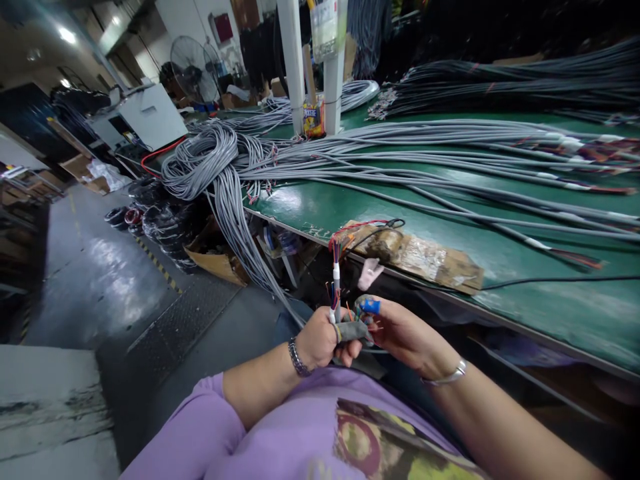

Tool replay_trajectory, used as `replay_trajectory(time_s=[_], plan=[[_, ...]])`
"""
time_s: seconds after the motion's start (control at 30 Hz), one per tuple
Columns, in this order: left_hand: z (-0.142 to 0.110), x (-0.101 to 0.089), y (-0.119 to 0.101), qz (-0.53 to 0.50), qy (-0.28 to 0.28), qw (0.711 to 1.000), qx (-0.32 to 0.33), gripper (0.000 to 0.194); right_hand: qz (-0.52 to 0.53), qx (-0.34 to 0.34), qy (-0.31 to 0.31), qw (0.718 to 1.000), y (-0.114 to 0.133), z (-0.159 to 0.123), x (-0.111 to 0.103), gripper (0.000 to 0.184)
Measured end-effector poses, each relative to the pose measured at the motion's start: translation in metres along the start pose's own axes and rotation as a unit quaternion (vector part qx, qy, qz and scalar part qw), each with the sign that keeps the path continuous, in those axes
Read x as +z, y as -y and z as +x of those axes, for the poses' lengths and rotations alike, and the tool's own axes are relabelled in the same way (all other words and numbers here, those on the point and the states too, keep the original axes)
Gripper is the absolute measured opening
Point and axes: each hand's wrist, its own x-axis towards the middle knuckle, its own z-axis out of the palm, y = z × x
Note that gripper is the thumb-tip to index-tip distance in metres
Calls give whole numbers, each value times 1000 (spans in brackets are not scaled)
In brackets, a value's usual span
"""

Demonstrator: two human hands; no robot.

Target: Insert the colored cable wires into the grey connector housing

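Note:
My left hand is closed around a grey cable that stands upright out of the fist. Above a white sleeve, the cable end splits into thin coloured wires. A second bunch of wires sticks up beside it. My right hand has blue tape on one finger and pinches thin coloured wires close to the left fingers. Grey coverings wrap some fingertips. Exactly which strands the right fingers hold is partly hidden.
Long grey cables lie across the green table, with a coiled bundle hanging over its edge. A taped cardboard-covered fixture sits at the front edge, with red and black leads. Dark cables are heaped behind. White posts rise from the table.

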Motion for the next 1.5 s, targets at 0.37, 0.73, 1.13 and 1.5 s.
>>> replay_trajectory(time_s=[0.37,0.73,1.13,1.5], plan=[[0,7,1,33,-99,992,75,49,-86,-114,-72,987,4,-12,4,37],[0,6,8,75,-100,987,100,47,-109,-139,-108,978,-7,-11,11,35],[2,6,14,39,-106,987,114,46,-44,-77,-52,995,-6,-15,17,22],[8,21,-14,-67,-52,994,75,48,-16,-86,-68,994,19,16,-9,41]])
